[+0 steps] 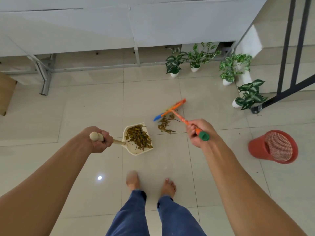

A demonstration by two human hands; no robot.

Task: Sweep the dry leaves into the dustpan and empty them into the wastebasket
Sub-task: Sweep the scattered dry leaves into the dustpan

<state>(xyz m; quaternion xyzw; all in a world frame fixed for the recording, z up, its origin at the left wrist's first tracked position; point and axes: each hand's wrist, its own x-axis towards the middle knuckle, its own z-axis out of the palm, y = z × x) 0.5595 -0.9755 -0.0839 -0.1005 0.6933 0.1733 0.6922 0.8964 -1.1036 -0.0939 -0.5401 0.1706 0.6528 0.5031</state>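
My left hand [98,139] grips the long cream handle of a cream dustpan [132,149] that sits on the tiled floor and holds a heap of dry brown leaves [139,137]. My right hand [198,132] holds the orange broom [172,109] by its green-capped handle end. The broom's orange and blue head rests on the floor just behind a small pile of loose dry leaves [165,124], which lies to the right of the dustpan's mouth. A red mesh wastebasket [273,147] stands on the floor at the right.
Several potted green plants [228,69] in white pots line the back right. A white bench on metal legs [45,77] runs along the back. A black metal frame [289,89] stands at the far right. My bare feet [150,183] are below the dustpan.
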